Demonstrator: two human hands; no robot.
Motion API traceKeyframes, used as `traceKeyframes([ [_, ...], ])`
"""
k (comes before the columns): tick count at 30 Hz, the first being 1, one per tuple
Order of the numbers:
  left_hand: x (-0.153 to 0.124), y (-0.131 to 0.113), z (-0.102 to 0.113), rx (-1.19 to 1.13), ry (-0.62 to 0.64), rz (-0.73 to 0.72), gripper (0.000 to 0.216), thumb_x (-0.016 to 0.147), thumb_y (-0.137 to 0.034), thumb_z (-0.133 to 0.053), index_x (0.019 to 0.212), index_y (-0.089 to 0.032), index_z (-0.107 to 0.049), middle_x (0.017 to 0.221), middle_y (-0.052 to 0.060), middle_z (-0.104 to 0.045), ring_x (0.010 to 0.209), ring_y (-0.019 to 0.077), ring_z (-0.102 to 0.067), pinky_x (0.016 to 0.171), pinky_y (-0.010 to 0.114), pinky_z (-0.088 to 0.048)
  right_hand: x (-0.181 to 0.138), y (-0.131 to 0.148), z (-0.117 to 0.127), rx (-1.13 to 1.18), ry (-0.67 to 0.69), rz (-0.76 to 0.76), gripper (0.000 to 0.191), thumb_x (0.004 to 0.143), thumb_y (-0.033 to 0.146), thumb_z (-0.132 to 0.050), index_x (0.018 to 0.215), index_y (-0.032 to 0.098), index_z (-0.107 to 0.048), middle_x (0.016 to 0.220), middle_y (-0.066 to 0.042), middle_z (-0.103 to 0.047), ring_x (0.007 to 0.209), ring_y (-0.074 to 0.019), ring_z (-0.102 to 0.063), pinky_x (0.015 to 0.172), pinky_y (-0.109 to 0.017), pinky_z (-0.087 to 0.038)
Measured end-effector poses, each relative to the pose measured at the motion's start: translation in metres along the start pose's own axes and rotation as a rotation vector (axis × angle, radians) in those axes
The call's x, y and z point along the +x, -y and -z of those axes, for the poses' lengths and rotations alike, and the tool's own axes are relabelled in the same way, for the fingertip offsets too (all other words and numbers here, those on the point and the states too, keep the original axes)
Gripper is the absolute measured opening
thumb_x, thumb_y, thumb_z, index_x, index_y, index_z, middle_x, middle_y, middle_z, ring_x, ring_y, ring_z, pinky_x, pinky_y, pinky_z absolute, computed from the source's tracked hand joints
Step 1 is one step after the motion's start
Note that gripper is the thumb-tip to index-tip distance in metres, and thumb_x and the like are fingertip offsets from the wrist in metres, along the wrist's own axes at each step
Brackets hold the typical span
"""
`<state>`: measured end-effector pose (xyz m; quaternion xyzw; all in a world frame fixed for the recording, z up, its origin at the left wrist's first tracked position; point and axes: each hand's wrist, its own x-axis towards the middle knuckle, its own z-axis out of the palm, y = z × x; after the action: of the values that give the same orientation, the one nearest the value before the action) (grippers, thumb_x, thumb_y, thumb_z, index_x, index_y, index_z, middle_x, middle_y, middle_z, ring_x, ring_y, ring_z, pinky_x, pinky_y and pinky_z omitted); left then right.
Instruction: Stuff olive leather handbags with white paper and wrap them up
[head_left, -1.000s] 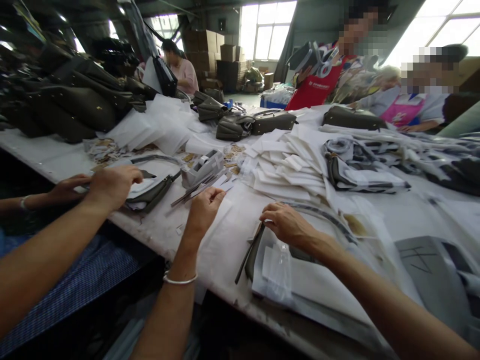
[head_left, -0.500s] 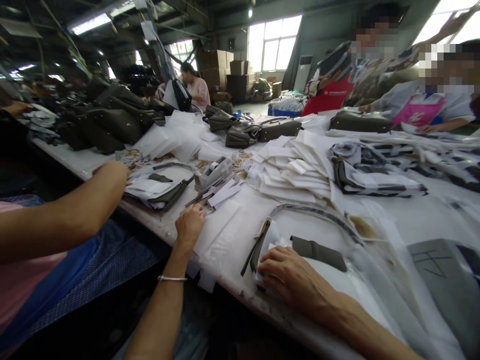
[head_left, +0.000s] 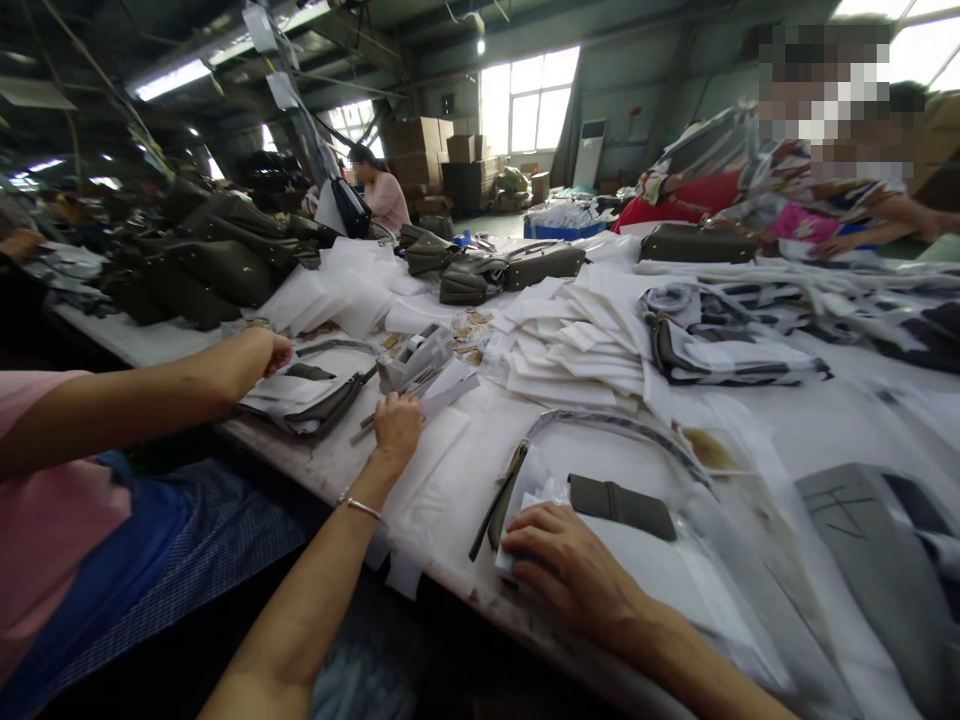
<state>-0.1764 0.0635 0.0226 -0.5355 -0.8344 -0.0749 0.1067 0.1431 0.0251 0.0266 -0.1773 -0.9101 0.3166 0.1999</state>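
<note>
My right hand (head_left: 566, 565) lies over the near left end of a dark olive handbag (head_left: 495, 510), fingers stretched out and resting on its white wrapping. The bag's flap strap (head_left: 621, 506) shows uncovered, and its wrapped handle (head_left: 626, 425) arches behind. My left hand (head_left: 397, 428), a bangle on its wrist, is at the near end of some white and grey strips (head_left: 450, 385). Its fingers are curled together, and what they hold, if anything, is hidden. Beside the strips stands a small grey box (head_left: 416, 358) with small things inside.
At left, a co-worker's hand (head_left: 274, 355) is over another wrapped handbag (head_left: 330, 405). White foam sheets (head_left: 577, 345) are piled mid-table. Olive bags (head_left: 202, 260) heap at far left; a grey marked panel (head_left: 862, 540) lies at right. Other people stand across the table.
My left hand has moved forward and right, up to the strips. My right hand stays on the handbag. The co-worker's hand at left has lifted, and people across the table have shifted.
</note>
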Motion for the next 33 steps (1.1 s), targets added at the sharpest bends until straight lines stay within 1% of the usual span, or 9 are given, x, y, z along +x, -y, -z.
traceKeyframes([
  [6,-0.007,0.012,0.011,-0.221,-0.001,0.126,0.030,0.089,-0.027,-0.058,0.111,-0.011,-0.068,0.108,0.021,-0.069,0.107,0.0354,-0.062,0.089,0.042,-0.044,-0.001,-0.002,-0.002,0.010,-0.014,0.013,0.021,0.092,0.021,-0.061,0.111,0.025,-0.068,0.111,-0.004,-0.069,0.103,-0.0223,-0.060,0.097,-0.041,-0.042],
  [10,-0.024,0.006,0.026,-0.497,0.082,0.097,0.037,0.094,-0.039,-0.050,0.116,-0.015,-0.068,0.100,0.011,-0.074,0.088,0.0236,-0.068,0.075,0.031,-0.049,0.000,0.001,0.002,0.061,-0.049,0.013,0.022,0.091,0.020,-0.059,0.110,0.023,-0.069,0.110,-0.007,-0.070,0.103,-0.0233,-0.061,0.096,-0.041,-0.045],
  [12,-0.039,-0.005,0.033,-0.825,0.209,0.033,0.045,0.095,-0.046,-0.047,0.121,-0.014,-0.065,0.099,0.010,-0.074,0.075,0.0169,-0.065,0.066,0.026,-0.048,0.003,0.003,0.008,0.133,-0.112,-0.055,0.022,0.091,0.022,-0.058,0.110,0.023,-0.070,0.109,-0.008,-0.070,0.102,-0.0229,-0.062,0.093,-0.039,-0.047],
  [15,-0.064,-0.029,0.044,-1.505,0.524,-0.047,0.056,0.090,-0.054,-0.056,0.123,-0.009,-0.064,0.097,0.014,-0.071,0.064,0.0112,-0.056,0.058,0.023,-0.044,0.010,0.005,0.026,0.289,-0.273,-0.265,0.022,0.089,0.032,-0.062,0.108,0.024,-0.072,0.104,-0.007,-0.072,0.094,-0.0218,-0.065,0.086,-0.037,-0.051],
  [17,-0.078,-0.047,0.051,-1.739,0.730,-0.082,0.055,0.086,-0.054,-0.063,0.117,-0.009,-0.067,0.088,0.011,-0.069,0.061,0.0091,-0.053,0.056,0.021,-0.041,0.016,0.005,0.042,0.458,-0.368,-0.396,0.031,0.085,0.041,-0.068,0.110,0.023,-0.071,0.105,-0.007,-0.072,0.092,-0.0219,-0.066,0.079,-0.035,-0.052],
  [22,-0.094,-0.092,0.059,-1.668,1.086,-0.251,0.046,0.088,-0.054,-0.060,0.100,-0.011,-0.069,0.055,-0.002,-0.055,0.042,0.0059,-0.040,0.042,0.019,-0.028,0.011,0.004,0.078,0.906,-0.319,-0.407,0.058,0.076,0.044,-0.080,0.127,0.022,-0.062,0.121,-0.010,-0.067,0.080,-0.0167,-0.066,0.065,-0.028,-0.050],
  [27,-0.096,-0.126,0.061,-1.589,1.311,-0.359,0.041,0.088,-0.055,-0.059,0.086,-0.014,-0.064,0.042,-0.009,-0.038,0.034,0.0043,-0.026,0.037,0.020,-0.015,-0.016,0.005,0.094,1.019,-0.070,-0.320,0.049,0.071,0.029,-0.087,0.114,0.018,-0.068,0.092,-0.007,-0.074,0.082,-0.0193,-0.069,0.073,-0.031,-0.053],
  [30,-0.096,-0.137,0.067,-1.449,1.369,-0.456,0.042,0.085,-0.056,-0.061,0.076,-0.015,-0.061,0.043,-0.008,-0.040,0.035,0.0046,-0.029,0.037,0.020,-0.016,-0.029,0.007,0.097,0.971,-0.142,-0.363,0.031,0.068,0.024,-0.088,0.092,0.018,-0.070,0.082,-0.003,-0.072,0.072,-0.0161,-0.067,0.066,-0.028,-0.053],
  [33,-0.085,-0.142,0.071,-1.272,1.251,-0.525,0.035,0.084,-0.050,-0.062,0.074,-0.017,-0.058,0.049,-0.006,-0.049,0.040,0.0067,-0.040,0.039,0.019,-0.025,-0.035,0.008,0.093,0.916,-0.247,-0.417,0.024,0.070,0.030,-0.087,0.078,0.017,-0.068,0.071,-0.002,-0.069,0.062,-0.0136,-0.063,0.059,-0.025,-0.051],
])
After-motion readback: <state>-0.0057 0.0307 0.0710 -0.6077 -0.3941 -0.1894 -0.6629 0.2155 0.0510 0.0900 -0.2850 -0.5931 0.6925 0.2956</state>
